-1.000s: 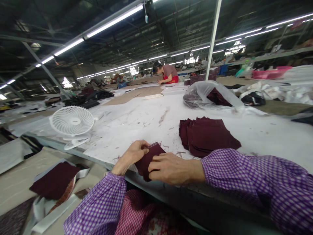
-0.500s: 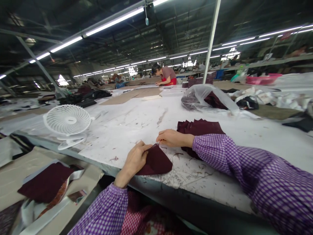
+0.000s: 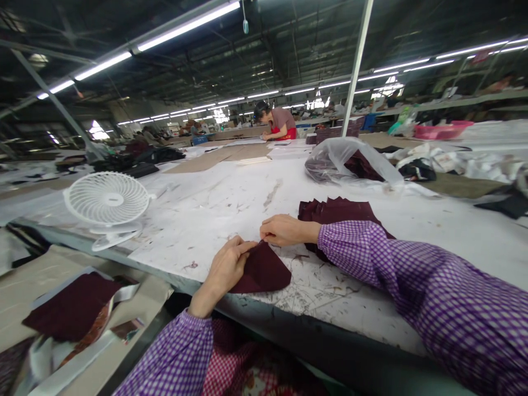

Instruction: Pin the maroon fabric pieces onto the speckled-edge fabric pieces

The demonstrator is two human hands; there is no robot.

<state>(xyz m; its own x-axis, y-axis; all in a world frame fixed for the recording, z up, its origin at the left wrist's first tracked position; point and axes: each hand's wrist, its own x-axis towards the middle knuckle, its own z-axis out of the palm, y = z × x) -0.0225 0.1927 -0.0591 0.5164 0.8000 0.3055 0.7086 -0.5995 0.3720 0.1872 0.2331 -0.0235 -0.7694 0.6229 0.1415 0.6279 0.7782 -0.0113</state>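
Observation:
A dark maroon fabric piece (image 3: 266, 269) lies at the table's front edge. My left hand (image 3: 229, 264) is closed on its left side, thumb and index finger at the top edge. At the piece's top corner, the fingertips of my right hand (image 3: 282, 230) are pinched together on the fabric edge. Whatever small detail sits between those fingertips is hidden. Partly under my right wrist and sleeve lies a stack of maroon fabric pieces (image 3: 336, 209) with jagged edges.
A white fan (image 3: 109, 199) stands on the left of the white-covered table (image 3: 214, 192). Behind the stack is a clear plastic bag (image 3: 325, 159) with maroon cloth. Fabric scraps (image 3: 72, 305) lie on a lower surface at left. A person (image 3: 280, 122) leans over the far table.
My right hand has moved slightly left and closer to the left hand, along the top corner of the fabric. The view has shifted a little.

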